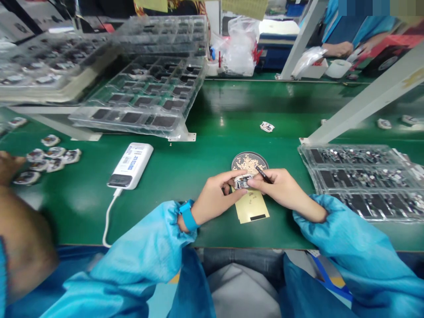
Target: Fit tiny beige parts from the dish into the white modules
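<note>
PCB [243, 181] partly hidden by pinching L hand [215, 198]; R hand [281, 187] grip pinches thin black tool [263, 174], end hidden.

Glossy green workbench [251, 104] (white struts [364, 98])

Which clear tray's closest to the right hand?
The clear tray lying flat on the green bench beside the right hand; the others sit raised, farther ahead.

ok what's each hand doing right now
left hand: closed, holding a small circuit board
right hand: closed, holding a slim black tool
</note>
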A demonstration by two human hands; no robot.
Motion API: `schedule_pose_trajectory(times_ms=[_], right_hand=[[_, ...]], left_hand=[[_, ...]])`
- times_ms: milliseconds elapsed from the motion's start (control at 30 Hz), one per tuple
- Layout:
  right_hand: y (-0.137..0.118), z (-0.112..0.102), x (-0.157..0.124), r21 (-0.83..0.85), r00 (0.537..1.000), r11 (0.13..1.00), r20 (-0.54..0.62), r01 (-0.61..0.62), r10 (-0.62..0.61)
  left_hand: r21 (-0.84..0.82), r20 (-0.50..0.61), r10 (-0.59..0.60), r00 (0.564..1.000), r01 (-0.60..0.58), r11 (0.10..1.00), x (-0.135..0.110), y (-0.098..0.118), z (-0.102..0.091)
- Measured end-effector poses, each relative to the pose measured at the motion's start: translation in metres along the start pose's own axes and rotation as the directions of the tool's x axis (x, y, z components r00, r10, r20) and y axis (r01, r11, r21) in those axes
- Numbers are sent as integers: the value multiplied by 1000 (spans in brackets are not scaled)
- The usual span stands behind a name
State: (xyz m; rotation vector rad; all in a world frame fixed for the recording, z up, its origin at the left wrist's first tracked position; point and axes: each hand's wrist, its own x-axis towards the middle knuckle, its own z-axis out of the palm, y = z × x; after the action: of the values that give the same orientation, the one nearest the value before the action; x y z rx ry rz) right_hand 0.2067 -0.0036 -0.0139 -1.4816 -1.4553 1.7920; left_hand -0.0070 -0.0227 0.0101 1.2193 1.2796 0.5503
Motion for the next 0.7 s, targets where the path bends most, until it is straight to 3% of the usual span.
schedule_pose_trajectory(times_ms=[133,267,467,700], right_hand=[[-1,6,-2,-35,995,999,-98,20,-24],[-1,14,-7,-10,971,996,-224,87,-87],[2,18,-7,147,989,984,-120,103,-85],[1,24,-2,265,989,960,-137,96,-61]], left_hand=[[51,-55,45,997,-42,998,0,-2,1],[-101,-30,-32,999,29,994,0,-1,4],[-432,53,-107,993,119,894,1,0,7],[-430,35,-120,992,124,894,4,4,2]])
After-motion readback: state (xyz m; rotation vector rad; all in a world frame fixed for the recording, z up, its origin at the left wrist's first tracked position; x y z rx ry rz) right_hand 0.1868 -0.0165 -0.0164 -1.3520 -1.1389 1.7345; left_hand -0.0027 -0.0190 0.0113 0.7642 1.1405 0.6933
